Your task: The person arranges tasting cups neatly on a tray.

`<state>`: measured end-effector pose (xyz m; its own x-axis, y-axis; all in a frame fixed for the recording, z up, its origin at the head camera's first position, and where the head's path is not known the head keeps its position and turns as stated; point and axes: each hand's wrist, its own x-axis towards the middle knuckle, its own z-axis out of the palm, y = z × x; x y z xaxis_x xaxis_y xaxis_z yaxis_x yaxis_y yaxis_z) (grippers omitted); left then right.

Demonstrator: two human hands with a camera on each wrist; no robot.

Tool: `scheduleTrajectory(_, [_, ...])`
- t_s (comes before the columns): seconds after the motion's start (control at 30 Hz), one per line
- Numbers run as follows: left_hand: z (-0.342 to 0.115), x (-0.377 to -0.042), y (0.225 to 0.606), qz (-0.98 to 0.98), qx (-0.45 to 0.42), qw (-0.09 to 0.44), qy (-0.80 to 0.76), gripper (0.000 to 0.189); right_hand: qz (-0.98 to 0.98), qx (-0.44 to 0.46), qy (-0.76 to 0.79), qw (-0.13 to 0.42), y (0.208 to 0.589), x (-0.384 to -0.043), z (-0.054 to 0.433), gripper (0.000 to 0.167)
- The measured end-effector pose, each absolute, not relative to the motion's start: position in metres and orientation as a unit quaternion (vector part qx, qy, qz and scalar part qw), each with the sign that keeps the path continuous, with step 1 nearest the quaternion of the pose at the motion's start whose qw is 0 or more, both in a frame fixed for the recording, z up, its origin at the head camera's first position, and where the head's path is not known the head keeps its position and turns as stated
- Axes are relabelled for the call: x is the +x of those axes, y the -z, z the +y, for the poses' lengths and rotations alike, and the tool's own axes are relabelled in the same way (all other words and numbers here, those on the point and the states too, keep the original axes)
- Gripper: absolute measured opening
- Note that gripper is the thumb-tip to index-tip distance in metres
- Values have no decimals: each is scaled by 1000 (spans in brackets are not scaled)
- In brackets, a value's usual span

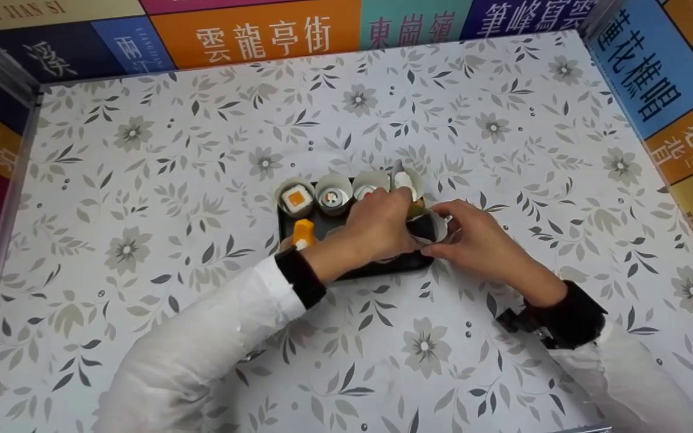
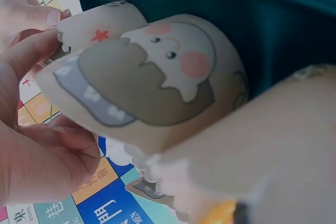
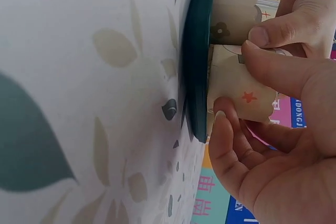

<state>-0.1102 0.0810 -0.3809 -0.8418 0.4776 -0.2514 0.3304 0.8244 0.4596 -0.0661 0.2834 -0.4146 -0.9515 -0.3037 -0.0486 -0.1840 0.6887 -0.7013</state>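
A dark green tray [image 1: 406, 263] holds several pale paper cups. My right hand [image 1: 479, 240] grips a paper cup with a red star [image 3: 249, 87] at the tray's right front corner, thumb on one side and fingers on the other. Something dark shows inside it in the head view. My left hand [image 1: 379, 222] reaches over the tray with curled fingers, its thumb [image 3: 260, 36] at that cup's rim. Whether it pinches the rim or anything else is hidden. In the left wrist view, a cup printed with a smiling figure [image 2: 157, 72] stands beside the starred one.
Along the tray's back row, cups hold sushi-like pieces, one with an orange centre [image 1: 296, 198] and one round roll [image 1: 330, 196]. An orange-topped piece [image 1: 303, 231] is at the front left. Printed panels [image 1: 262, 36] border the floral tabletop [image 1: 202, 156].
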Motion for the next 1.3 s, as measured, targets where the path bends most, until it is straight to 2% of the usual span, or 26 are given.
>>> scheduleTrajectory(0.37, [79, -113, 381, 943, 200, 195, -181, 67, 914, -130, 373, 97, 418, -70, 276, 59])
scheduleTrajectory(0.7, [78, -111, 383, 947, 215, 187, -150, 66, 919, -132, 347, 133, 419, -68, 276, 60])
scheduleTrajectory(1.07, [75, -112, 382, 944, 218, 205, -137, 64, 924, -147, 315, 156, 411, -68, 282, 74])
scheduleTrajectory(1.2, [66, -106, 376, 944, 234, 176, -153, 58, 937, -161, 279, 138, 398, -64, 292, 80])
scheduleTrajectory(1.3, [50, -95, 368, 938, 261, 112, -197, 48, 941, -171, 276, 98, 386, -59, 304, 69])
